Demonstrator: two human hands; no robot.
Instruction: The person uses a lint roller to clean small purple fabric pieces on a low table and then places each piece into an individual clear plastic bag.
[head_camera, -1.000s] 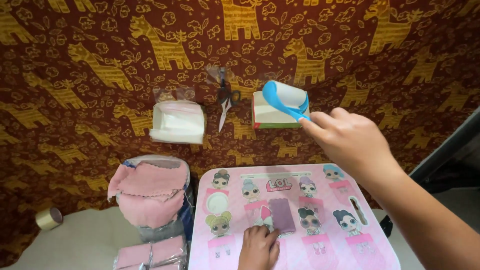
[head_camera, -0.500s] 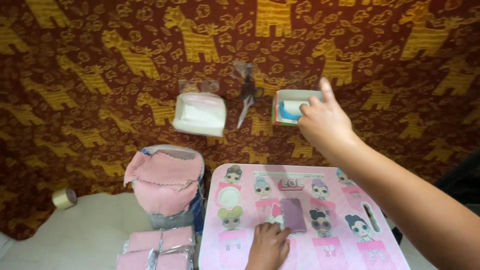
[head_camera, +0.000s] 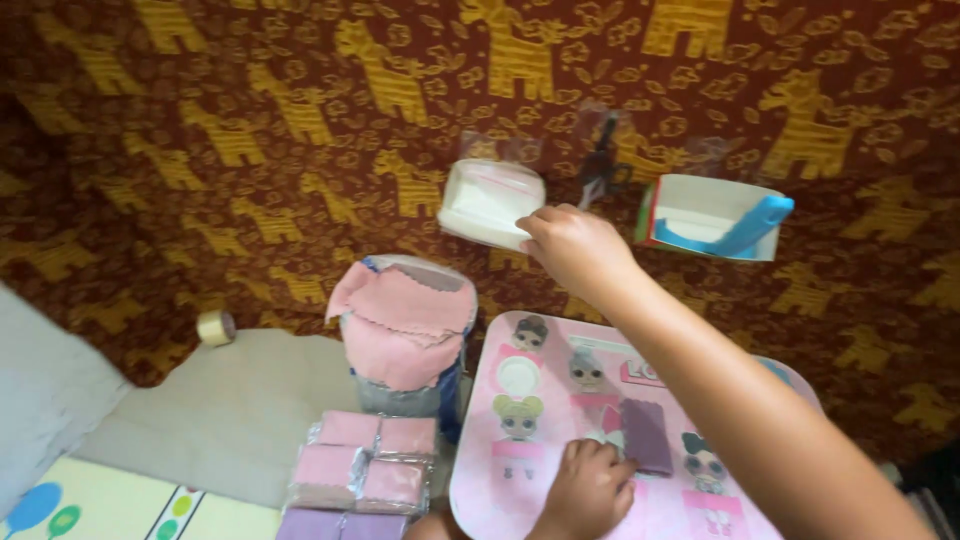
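My right hand reaches up to a white packet hanging on the brown patterned cloth wall, and its curled fingers pinch the packet's lower right edge. Low in the view, my left hand rests with bent fingers on the pink picture table. Its fingertips are on a small pale piece beside a purple cloth. I cannot tell whether it grips that piece. My right forearm crosses over the table's right side and hides it.
A white open box with a blue handle sticking out hangs to the right of the packet, with dark scissors between them. A tub draped with pink cloths, wrapped pink cloth packs and a tape roll lie to the left.
My right hand left the blue-handled item in the white box and moved left to the white packet. My left hand stayed on the table. The view shifted.
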